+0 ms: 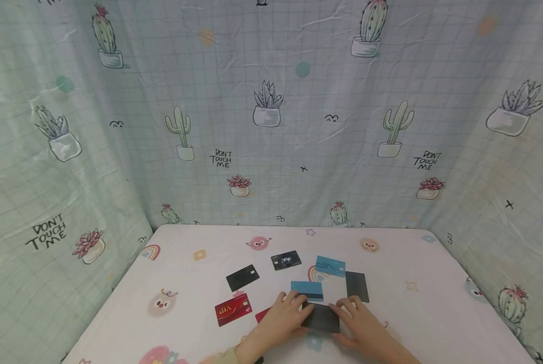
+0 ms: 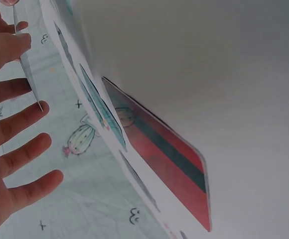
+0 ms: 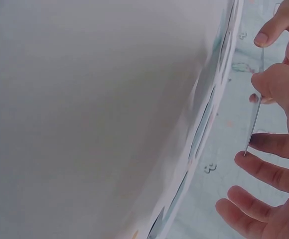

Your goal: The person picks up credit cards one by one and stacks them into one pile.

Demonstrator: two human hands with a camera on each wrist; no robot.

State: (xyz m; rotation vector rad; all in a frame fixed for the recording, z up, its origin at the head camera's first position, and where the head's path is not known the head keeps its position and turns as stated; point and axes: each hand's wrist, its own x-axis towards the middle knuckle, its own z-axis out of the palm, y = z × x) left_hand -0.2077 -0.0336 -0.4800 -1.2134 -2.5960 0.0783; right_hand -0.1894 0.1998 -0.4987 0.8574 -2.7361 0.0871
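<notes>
Both hands hold one dark grey card [image 1: 322, 318] between them, raised above the table. My left hand [image 1: 286, 314] pinches its left side between thumb and fingers; my right hand [image 1: 361, 323] pinches the right side. In the left wrist view the held card [image 2: 31, 82] shows nearly edge-on, with the other fingers spread apart. The right wrist view also shows the card [image 3: 255, 117] as a thin line between thumb and fingertips. Just beyond the hands lies a blue card [image 1: 306, 288] with a dark stripe. A red card [image 2: 169, 154] with a dark stripe lies partly hidden by my left hand in the head view.
Around the hands lie a red VIP card [image 1: 233, 310], a black card [image 1: 243, 278], a black Vip card [image 1: 286, 260], a light blue VIP card [image 1: 330, 266] and a dark grey card [image 1: 357, 286]. The patterned white table [image 1: 435, 323] meets a cactus-print curtain [image 1: 271, 146] behind.
</notes>
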